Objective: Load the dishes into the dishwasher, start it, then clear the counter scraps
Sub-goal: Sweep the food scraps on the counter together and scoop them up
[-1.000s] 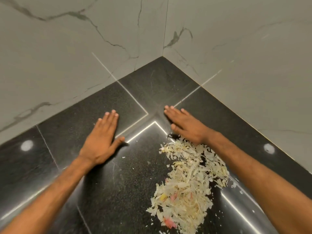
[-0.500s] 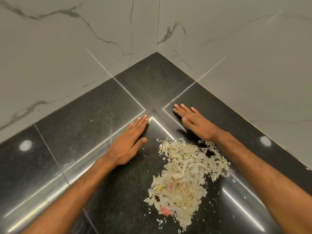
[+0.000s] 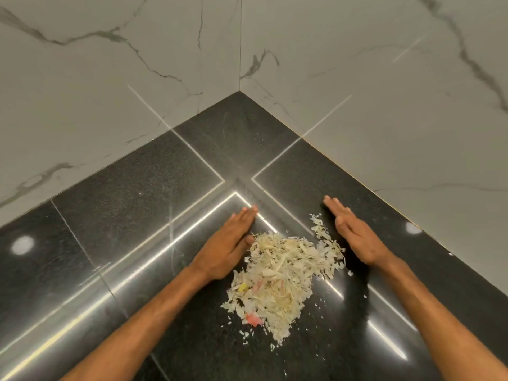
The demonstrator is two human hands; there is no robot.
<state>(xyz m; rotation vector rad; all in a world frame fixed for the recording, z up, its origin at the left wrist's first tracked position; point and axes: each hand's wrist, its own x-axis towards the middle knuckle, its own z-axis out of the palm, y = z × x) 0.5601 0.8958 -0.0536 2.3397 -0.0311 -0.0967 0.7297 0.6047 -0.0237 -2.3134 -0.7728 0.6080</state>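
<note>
Head view: our left hand (image 3: 229,248) now moves in against scraps (image 3: 280,273) pile, right hand (image 3: 354,235) shifts outward beside it. Both hands flat, open, holding nothing. Pile between hands; we judge gathering nearly ready.

Two pale marble wall panels (image 3: 110,86) with grey veins are meeting in a corner behind the work area. Round light spots (image 3: 22,245) and bright strip reflections (image 3: 176,237) are glinting off the polished black surface below them.
</note>
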